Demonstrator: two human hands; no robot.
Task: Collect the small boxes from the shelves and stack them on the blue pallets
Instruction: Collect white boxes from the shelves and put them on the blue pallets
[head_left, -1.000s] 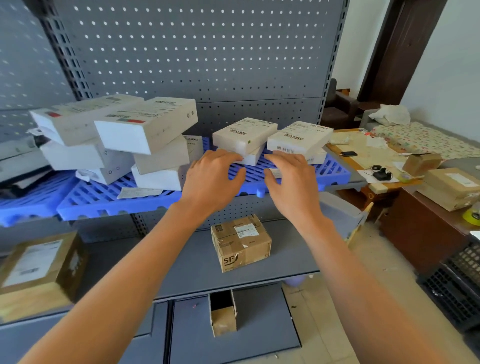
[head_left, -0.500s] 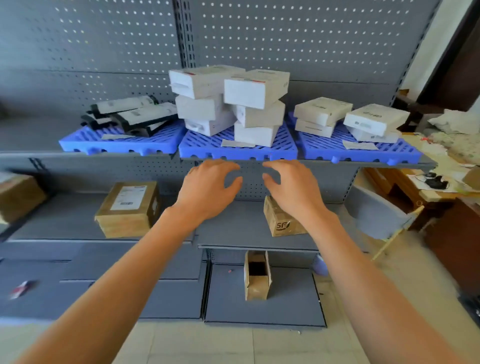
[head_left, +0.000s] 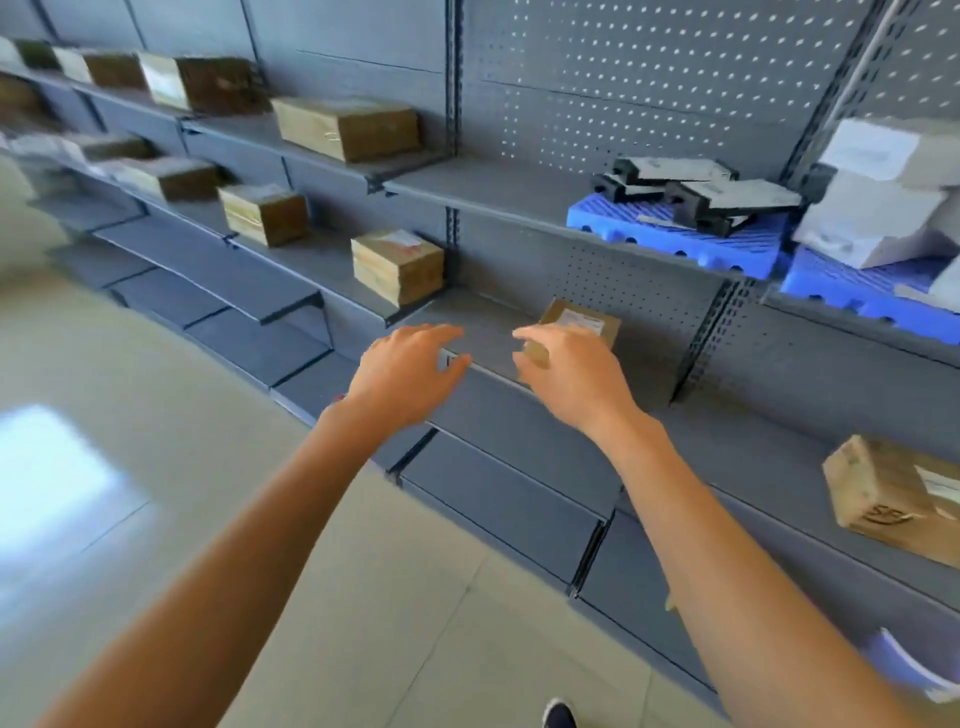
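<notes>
On the upper shelf, the left blue pallet (head_left: 670, 231) carries flat black-and-grey packages (head_left: 701, 195); the next blue pallet (head_left: 852, 283) bears stacked white boxes (head_left: 883, 208). Brown cardboard boxes sit along the grey shelves (head_left: 332, 260), one (head_left: 397, 265) near the upright post. Another small brown box (head_left: 579, 322) lies just behind the right hand (head_left: 569, 374), perhaps touching its fingertips; blur hides this. The left hand (head_left: 408, 371) hovers beside it. Both hands are spread and hold nothing.
</notes>
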